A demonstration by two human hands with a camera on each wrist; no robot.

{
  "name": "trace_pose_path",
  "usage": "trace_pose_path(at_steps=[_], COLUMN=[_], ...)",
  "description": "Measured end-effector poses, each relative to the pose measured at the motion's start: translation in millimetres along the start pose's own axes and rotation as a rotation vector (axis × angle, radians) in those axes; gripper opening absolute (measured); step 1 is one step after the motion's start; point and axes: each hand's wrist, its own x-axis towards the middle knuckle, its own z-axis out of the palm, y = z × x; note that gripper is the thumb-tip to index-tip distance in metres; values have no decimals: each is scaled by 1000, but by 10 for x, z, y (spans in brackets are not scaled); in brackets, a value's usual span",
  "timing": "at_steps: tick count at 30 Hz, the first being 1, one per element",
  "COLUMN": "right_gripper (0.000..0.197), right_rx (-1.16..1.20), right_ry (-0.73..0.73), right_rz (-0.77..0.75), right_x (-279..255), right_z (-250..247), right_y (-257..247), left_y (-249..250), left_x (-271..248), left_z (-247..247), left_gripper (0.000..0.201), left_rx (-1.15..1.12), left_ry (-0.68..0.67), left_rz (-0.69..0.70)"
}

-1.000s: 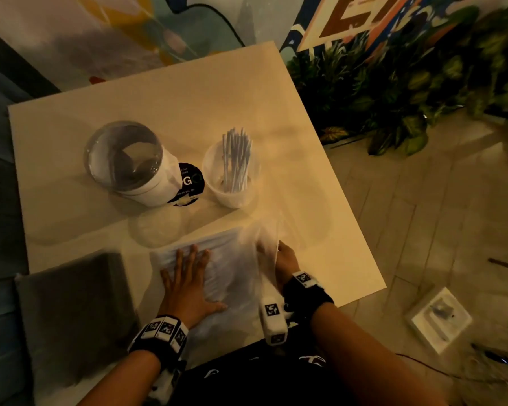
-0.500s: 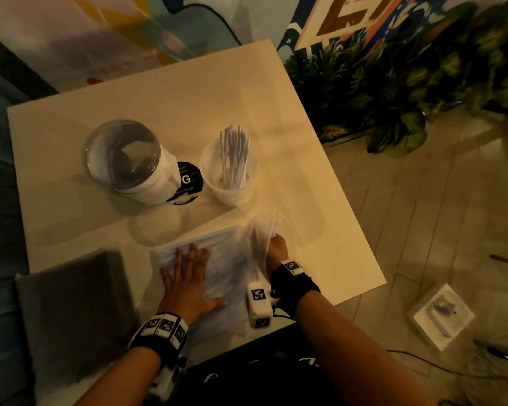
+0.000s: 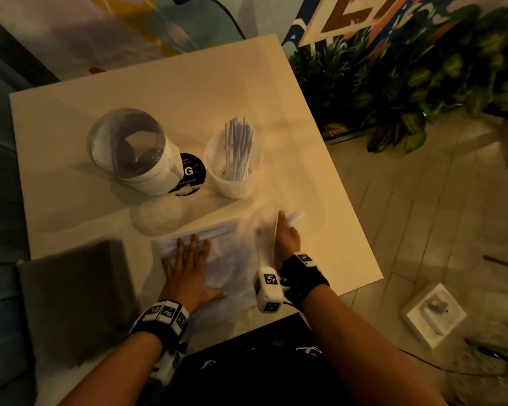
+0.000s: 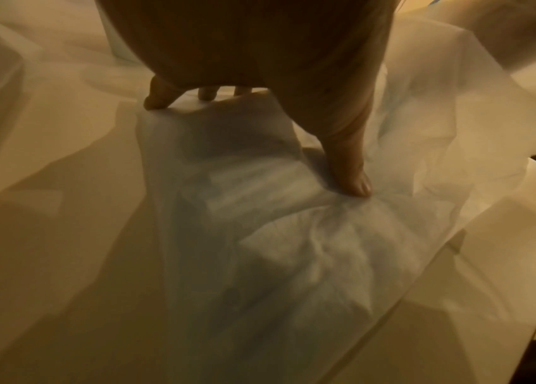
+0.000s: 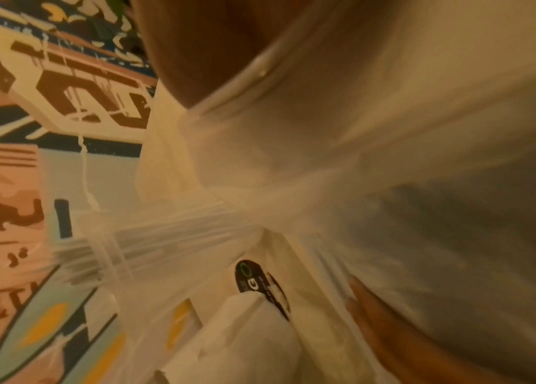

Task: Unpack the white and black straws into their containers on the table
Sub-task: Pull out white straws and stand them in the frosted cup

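A clear plastic bag of white straws (image 3: 217,253) lies near the table's front edge. My left hand (image 3: 188,268) presses flat on it with fingers spread; its thumb (image 4: 355,179) rests on the crumpled plastic of the bag (image 4: 276,246). My right hand (image 3: 286,232) is at the bag's open right end and grips a few white straws (image 3: 295,216), blurred by motion. Behind stands a clear cup (image 3: 232,183) with several white straws (image 3: 238,148) upright in it. To its left stands a white container with a clear dome lid (image 3: 126,153). No black straws show.
A grey cloth (image 3: 71,303) lies on the table's front left corner. The white container carries a round black label (image 3: 189,174). Leafy plants (image 3: 408,83) crowd the floor beyond the table's right edge. A white box (image 3: 434,313) lies on the floor at right.
My right hand has moved away from me along the bag's right end, and white straw ends now show beyond its fingers. The left hand has stayed flat on the bag.
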Motion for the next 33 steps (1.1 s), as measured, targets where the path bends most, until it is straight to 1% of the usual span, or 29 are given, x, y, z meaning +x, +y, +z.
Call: trace_pose_path(at_steps=[2,3,5,6,8,10,14,18,22,23,25,26,27,29,30,31,32,33], right_gripper=[49,48,44,43,45,48,43,39,39,39,40,41,41,41,40,40,39,39], right_rx=[61,142,394,479,554,568,581,531,491,484,473,477,491,524,540,555,566,570], right_ry=[40,52,46,37,18,18,51,10,-54,-67,-108,-141,-183,-267,-307,-348,-388,-428], right_rz=[-8,-18,-26,-37,-73,-104,-214,-411,-671,-728,-825,-857,-878,-893,-894,-890,-876,-855], right_x=[8,7,14,9,-6,-2,-6,-167,-536,-637,-825,-909,-987,-1124,-1179,-1229,-1274,-1314], right_z=[-32,-32,-23,-31,-67,-122,-242,-402,-525,-540,-560,-559,-546,-477,-418,-345,-263,-182], right_y=[-58,-89,-136,-163,-252,-344,-580,-977,-1466,-1569,-1726,-1776,-1810,-1833,-1821,-1800,-1764,-1721], left_y=[-10,-21,-47,-61,-80,-83,-72,-109,-106,-102,-94,-66,-19,147,242,345,442,548], left_x=[5,11,26,32,35,36,34,26,62,54,29,-10,-53,-132,-160,-188,-210,-233], left_z=[2,12,33,53,74,77,38,21,-68,-106,-169,-240,-309,-467,-552,-650,-743,-833], left_gripper=[134,136,137,137,136,137,139,144,154,154,151,146,136,101,89,87,90,90], left_rx=[1,-11,-48,-65,-81,-77,-74,-79,-47,-77,-212,-308,-409,-630,-778,-980,-1214,-1439], left_ry=[0,1,17,30,45,47,61,75,43,40,79,107,136,207,225,210,153,61], left_rz=[5,11,26,32,37,37,42,50,51,55,82,97,119,182,203,209,166,97])
